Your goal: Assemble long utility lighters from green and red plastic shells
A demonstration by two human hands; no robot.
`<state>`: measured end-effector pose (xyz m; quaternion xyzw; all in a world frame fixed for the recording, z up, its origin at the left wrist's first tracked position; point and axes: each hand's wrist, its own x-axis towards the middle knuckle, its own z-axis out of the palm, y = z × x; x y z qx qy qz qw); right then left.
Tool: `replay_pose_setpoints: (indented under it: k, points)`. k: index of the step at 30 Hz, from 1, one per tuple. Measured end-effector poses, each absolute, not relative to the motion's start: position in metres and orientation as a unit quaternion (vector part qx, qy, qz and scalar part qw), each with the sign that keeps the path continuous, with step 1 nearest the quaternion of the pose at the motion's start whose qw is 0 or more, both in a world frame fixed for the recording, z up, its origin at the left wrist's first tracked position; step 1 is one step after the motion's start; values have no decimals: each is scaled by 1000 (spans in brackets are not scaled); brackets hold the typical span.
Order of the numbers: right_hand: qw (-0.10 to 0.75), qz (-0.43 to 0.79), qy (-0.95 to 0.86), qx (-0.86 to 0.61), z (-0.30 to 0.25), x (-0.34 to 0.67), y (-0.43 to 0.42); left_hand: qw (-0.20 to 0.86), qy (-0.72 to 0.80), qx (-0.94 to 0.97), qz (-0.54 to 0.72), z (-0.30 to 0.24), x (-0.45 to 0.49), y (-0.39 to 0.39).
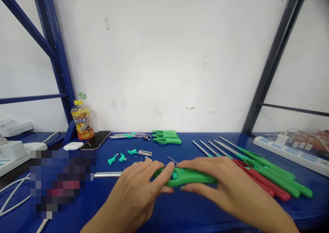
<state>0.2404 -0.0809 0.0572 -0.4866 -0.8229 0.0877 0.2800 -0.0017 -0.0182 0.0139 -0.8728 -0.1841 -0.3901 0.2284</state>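
Note:
A green long-neck lighter (191,178) lies sideways between my two hands, above the blue table. My left hand (140,186) is closed round its front end, the thumb by the teal trigger. The metal tube (108,174) sticks out to the left past my left hand. My right hand (221,178) grips the handle's rear part from above, thumb underneath. Behind my hands lie teal triggers (111,159), a small metal gas-tank-like part (145,153) and a thin metal rod (172,159). My fingers hide part of the lighter's front.
Green handle shells (167,140) and metal tubes with wires (131,136) lie at the back. To the right are several green lighters (272,174) and red ones (276,188). A phone (96,140), a drink bottle (82,121) and power strips (293,156) stand around the edges.

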Motion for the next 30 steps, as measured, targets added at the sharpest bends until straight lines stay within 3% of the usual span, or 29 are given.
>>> replay_pose_setpoints:
  k: [12,17,23,30]
  points:
    - [225,145,-816,-512,57,254,-80,222,-198,-887,-352,9,-6,-8]
    - [202,139,-799,-549,52,262,-77,104,-256,-924,-262,0,-1,-12]
    - [107,190,-779,-589,42,259,-78,11,-318,-942,-108,-7,16,-18]
    - [121,174,-785,-581,25,270,-62,-43,-330,-940,-77,9,19,-33]
